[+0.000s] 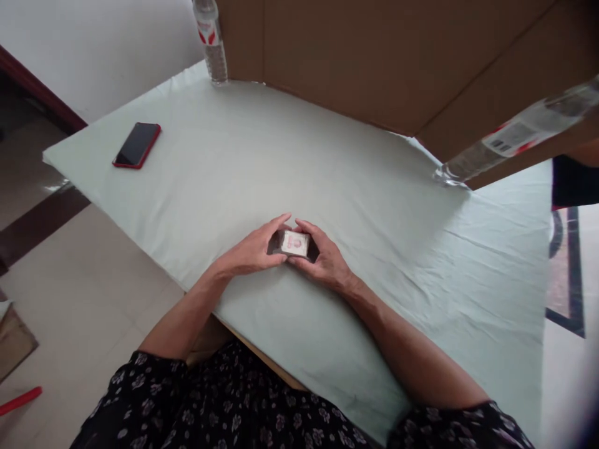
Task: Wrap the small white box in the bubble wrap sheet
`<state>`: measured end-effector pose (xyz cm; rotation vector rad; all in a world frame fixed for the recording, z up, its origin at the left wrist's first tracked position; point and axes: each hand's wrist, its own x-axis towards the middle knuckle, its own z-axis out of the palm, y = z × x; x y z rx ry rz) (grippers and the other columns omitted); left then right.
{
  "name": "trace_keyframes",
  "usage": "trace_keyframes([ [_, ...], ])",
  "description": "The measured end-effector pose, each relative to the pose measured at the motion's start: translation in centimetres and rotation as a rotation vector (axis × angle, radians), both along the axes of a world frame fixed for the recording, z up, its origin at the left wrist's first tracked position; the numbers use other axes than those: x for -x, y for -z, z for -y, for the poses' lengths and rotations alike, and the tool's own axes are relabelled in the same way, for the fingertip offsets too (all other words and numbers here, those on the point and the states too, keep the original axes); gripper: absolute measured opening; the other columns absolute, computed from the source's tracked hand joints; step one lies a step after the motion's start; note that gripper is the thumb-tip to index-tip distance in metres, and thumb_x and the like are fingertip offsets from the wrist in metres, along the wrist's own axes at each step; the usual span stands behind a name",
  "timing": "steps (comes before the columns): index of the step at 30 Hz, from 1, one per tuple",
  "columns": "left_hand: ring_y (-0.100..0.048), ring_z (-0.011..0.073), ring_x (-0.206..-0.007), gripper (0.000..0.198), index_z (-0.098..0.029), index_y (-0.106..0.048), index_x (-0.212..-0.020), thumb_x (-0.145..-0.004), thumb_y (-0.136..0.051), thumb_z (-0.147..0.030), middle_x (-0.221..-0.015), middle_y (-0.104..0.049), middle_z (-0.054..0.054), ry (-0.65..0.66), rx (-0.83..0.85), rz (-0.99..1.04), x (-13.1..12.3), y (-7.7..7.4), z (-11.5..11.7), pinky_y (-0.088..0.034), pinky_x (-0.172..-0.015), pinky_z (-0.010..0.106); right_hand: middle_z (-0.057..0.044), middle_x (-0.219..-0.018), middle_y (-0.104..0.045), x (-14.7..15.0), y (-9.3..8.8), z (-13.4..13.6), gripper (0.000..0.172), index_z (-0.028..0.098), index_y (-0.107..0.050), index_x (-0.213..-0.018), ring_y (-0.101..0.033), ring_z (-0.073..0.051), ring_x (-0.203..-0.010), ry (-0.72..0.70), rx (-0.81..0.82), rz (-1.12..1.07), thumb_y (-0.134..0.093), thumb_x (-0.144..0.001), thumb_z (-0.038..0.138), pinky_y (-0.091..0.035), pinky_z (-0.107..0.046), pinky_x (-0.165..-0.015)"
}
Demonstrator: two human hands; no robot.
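A small block, which looks like a pack of playing cards [295, 244], lies between my two hands near the table's front edge. Its upper face is white with a reddish figure and print. My left hand [260, 248] curves around its left end, thumb along the near side and fingers at the far side. From the right, my right hand [324, 254] cups the other end in the same way, its thumb also on the near side. The thumbs nearly meet in front of the pack. Both short ends are partly hidden in shadow by the palms.
A pale green cloth [290, 156] covers the table. A phone in a red case [137, 145] lies at the left. Along the back stands a brown cardboard panel [327, 56], with a clear bottle [213, 47] at its left and another bottle [510, 137] at its right.
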<state>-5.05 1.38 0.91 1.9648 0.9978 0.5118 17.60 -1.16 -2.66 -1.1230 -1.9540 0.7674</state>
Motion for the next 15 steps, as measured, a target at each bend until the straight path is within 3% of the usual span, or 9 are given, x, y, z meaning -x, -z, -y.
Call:
trace_keyframes([
  [4,-0.062,0.0264,-0.124,0.085,-0.019,-0.032,-0.158,-0.080,-0.065,-0.024,-0.135,-0.065,0.013,-0.053,0.005,0.108,0.0,1.3,-0.1,-0.049,-0.107,0.041,-0.011,-0.137,-0.065,-0.7,-1.4,0.2,0.058,0.030,-0.053,-0.141,-0.061,-0.031,-0.125,0.048,-0.076,0.061,-0.066,-0.089,0.054,-0.047,-0.051,-0.105],
  [9,-0.064,0.0236,-0.117,0.086,-0.020,-0.032,-0.158,-0.078,-0.064,-0.021,-0.132,-0.066,0.012,-0.048,-0.062,0.158,-0.3,1.7,0.3,-0.050,-0.104,0.038,-0.005,-0.113,-0.075,-1.0,-3.6,-0.5,0.021,0.031,-0.071,-0.109,-0.065,-0.028,-0.109,0.038,-0.232,0.287,-0.063,-0.094,0.043,-0.042,-0.049,-0.100],
  [15,-0.064,0.0229,-0.117,0.084,-0.016,-0.035,-0.156,-0.076,-0.061,-0.019,-0.133,-0.065,0.013,-0.047,-0.068,0.178,-0.5,1.5,0.3,-0.049,-0.105,0.037,-0.003,-0.101,-0.077,-0.1,-5.3,-0.6,0.015,0.030,-0.073,-0.096,-0.062,-0.026,-0.101,-0.034,-0.356,0.510,-0.059,-0.098,0.030,-0.037,-0.049,-0.096],
])
